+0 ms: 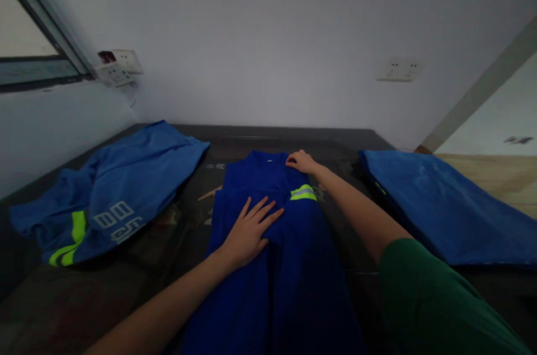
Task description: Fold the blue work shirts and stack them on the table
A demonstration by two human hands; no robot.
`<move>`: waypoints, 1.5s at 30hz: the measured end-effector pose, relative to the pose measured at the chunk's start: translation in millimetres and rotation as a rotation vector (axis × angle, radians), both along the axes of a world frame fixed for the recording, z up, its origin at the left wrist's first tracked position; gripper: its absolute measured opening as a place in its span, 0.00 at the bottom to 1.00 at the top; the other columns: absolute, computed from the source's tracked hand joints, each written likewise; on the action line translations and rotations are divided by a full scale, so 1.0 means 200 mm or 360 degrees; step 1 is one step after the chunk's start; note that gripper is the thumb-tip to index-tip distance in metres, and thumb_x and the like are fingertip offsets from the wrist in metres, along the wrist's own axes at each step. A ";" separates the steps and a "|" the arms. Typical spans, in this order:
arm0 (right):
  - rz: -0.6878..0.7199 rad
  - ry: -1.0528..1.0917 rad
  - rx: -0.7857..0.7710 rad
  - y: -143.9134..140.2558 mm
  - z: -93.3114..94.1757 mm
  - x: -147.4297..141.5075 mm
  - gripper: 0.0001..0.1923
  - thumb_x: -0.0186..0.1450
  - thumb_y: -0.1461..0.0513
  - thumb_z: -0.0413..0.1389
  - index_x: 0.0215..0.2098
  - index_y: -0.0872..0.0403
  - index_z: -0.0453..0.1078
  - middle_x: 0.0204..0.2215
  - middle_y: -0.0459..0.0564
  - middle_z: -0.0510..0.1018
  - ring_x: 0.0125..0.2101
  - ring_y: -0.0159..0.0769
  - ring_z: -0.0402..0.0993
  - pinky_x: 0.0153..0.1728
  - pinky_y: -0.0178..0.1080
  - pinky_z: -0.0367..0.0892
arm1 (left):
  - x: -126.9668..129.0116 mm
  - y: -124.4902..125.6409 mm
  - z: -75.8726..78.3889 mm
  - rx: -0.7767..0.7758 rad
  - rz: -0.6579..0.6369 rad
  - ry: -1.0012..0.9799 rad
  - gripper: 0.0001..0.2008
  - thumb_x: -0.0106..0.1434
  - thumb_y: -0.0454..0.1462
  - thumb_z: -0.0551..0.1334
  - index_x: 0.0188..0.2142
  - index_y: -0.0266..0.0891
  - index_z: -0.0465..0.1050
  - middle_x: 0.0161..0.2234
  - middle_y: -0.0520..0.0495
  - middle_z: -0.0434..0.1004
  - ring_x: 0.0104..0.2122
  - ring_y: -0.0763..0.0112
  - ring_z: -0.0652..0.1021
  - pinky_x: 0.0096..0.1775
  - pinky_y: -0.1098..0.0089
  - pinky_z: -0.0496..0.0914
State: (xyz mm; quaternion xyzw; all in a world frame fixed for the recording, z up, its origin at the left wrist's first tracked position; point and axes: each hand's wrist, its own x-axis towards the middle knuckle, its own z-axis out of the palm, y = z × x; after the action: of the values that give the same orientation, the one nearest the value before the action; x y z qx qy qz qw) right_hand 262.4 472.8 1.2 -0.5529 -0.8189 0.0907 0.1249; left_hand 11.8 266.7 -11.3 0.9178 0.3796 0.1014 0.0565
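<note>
A blue garment [289,265] with a yellow-green and grey reflective band lies lengthwise on the dark table [176,232] in front of me, folded narrow. My left hand [251,229] rests flat on its middle, fingers spread. Farther away, my right hand [302,162] pinches the garment's top edge near the collar, just above the reflective band [302,193]. A green sleeve covers my right upper arm.
A crumpled blue garment [109,198] with white lettering and a yellow-green stripe lies at the left. Another blue garment [448,204] lies flat at the right. White wall sockets [398,70] and a socket box [117,67] are on the wall behind; a window is at the far left.
</note>
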 end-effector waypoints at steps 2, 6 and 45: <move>0.0041 -0.0057 -0.0051 0.06 -0.01 0.02 0.09 0.63 0.58 0.57 0.34 0.56 0.76 0.35 0.53 0.80 0.40 0.39 0.70 0.41 0.36 0.63 | 0.00 0.00 0.02 -0.0087 -0.0004 -0.0089 0.40 0.56 0.26 0.54 0.66 0.49 0.47 0.67 0.49 0.48 0.66 0.62 0.47 0.63 0.44 0.38; 0.0139 -0.0085 -0.0056 0.13 -0.02 0.05 0.15 0.68 0.57 0.50 0.37 0.58 0.73 0.35 0.51 0.79 0.34 0.33 0.71 0.36 0.32 0.61 | 0.02 -0.03 0.09 -0.0185 0.0059 -0.0196 0.40 0.56 0.25 0.52 0.66 0.51 0.48 0.66 0.51 0.50 0.66 0.60 0.46 0.60 0.38 0.30; 0.0466 -0.0349 -0.0050 -0.20 0.08 -0.60 0.10 0.65 0.56 0.55 0.38 0.54 0.73 0.36 0.53 0.78 0.37 0.39 0.73 0.34 0.35 0.59 | 0.14 -0.21 0.08 -0.0326 -0.0030 -0.0078 0.31 0.65 0.36 0.50 0.66 0.34 0.43 0.67 0.40 0.46 0.66 0.61 0.46 0.64 0.54 0.48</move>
State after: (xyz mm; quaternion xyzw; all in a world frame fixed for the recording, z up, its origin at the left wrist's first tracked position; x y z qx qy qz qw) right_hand 142.0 432.1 16.8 -0.4362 -0.8978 0.0598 0.0116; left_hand 39.0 225.4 4.2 0.9080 0.3779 0.0840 0.1601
